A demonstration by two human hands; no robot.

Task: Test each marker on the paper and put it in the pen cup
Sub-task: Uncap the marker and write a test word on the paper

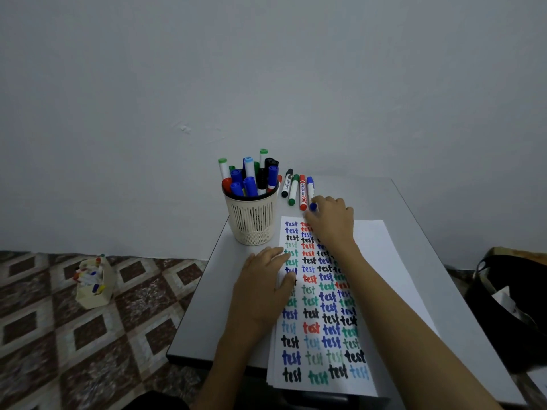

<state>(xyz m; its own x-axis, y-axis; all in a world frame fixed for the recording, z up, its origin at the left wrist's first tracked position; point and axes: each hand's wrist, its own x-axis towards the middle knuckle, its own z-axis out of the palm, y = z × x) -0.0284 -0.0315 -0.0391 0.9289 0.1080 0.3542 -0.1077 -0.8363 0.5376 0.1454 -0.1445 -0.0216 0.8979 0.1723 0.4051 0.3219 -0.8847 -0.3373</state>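
Right hand [331,218] fingers closing on blue marker [310,190] beside red marker [302,192] on worktop [384,199], left hand [263,287] flat, fingers apart on paper [381,255], cup [251,216] full of markers beside it.

**Both hands low, right arm reaching far**

The left hand [263,284] lies flat, palm down, fingers together and stretched forward. The right arm runs from the near right corner toward the far edge; the right hand [331,218] is knuckles-up, fingers curled downward.
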